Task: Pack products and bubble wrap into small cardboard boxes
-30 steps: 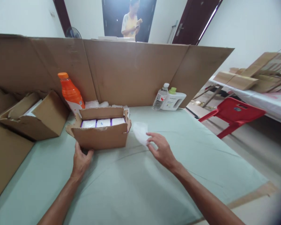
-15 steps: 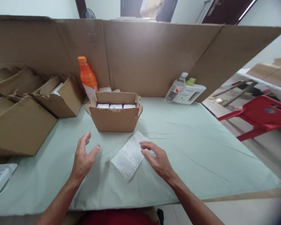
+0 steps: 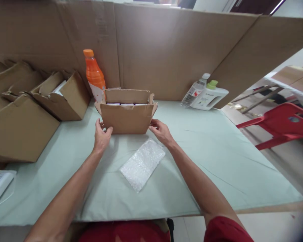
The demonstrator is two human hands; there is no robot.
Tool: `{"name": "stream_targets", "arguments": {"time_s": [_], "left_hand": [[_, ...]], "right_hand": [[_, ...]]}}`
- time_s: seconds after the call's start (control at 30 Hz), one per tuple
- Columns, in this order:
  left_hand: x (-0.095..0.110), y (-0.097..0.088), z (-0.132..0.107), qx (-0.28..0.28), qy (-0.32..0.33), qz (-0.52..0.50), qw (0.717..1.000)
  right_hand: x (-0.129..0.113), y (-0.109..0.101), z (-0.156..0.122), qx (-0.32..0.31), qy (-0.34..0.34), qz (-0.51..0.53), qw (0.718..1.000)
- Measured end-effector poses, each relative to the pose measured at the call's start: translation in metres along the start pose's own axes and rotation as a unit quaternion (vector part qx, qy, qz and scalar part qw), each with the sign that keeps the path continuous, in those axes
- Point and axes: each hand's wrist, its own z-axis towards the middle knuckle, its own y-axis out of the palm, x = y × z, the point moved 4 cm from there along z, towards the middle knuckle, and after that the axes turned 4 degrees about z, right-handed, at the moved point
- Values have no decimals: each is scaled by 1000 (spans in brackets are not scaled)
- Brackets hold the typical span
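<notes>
An open cardboard box stands upright on the table, with several small white-and-purple packs just showing over its front wall. My left hand grips its lower left corner, the thumb on the front face and the fingers round the side. At the lower right corner, my right hand has its fingers against the side, partly hidden by the box. Nearer to me, a flat bubble wrap pouch lies slanted on the cloth, touched by neither hand.
Several more cardboard boxes stand at the left. Behind the held box is an orange bottle; a clear bottle and a white jug lean at the back right. A cardboard wall closes off the table's far side.
Both hands have moved forward from around the bubble wrap pouch to the two sides of the box and taken hold of it. The camera view has tilted down slightly.
</notes>
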Motion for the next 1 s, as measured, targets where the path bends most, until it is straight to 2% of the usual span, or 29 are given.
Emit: {"name": "stream_targets", "arguments": {"time_s": [0.1, 0.2, 0.27, 0.33, 0.4, 0.43, 0.53, 0.67, 0.73, 0.8, 0.87, 0.93, 1.0], "left_hand": [[3, -23, -33, -16, 25, 83, 996], [7, -37, -93, -130, 138, 175, 966], [7, -35, -133, -214, 228, 205, 928], [3, -27, -161, -271, 290, 228, 889], [-2, -19, -172, -294, 315, 237, 870], [-4, -16, -172, -294, 316, 232, 872], [-6, -21, -160, -275, 261, 184, 907], [1, -41, -146, -301, 106, 86, 944], [3, -48, -140, -301, 17, 43, 952], [0, -52, -131, -265, -52, 4, 963], [-7, -53, -119, -215, -95, -22, 972], [-17, -54, -109, -173, -116, -16, 978], [-24, -61, -102, -128, -109, 11, 986]], "right_hand": [[13, -24, -33, 4, 11, -28, 1000], [27, -38, -75, -10, 23, -93, 995], [33, -35, -95, -26, 28, -126, 991], [35, -27, -106, -36, 27, -139, 989], [30, -17, -111, -40, 22, -139, 989], [26, -14, -113, -40, 22, -135, 990], [12, -11, -123, -30, 44, -93, 994], [-4, -11, -143, -23, 122, 32, 992], [-9, -6, -151, -40, 168, 145, 974], [-12, 1, -155, -51, 204, 270, 940], [-14, 4, -156, -42, 211, 334, 918], [-15, 3, -156, -22, 188, 298, 935], [-16, 0, -157, -18, 146, 188, 971]]}}
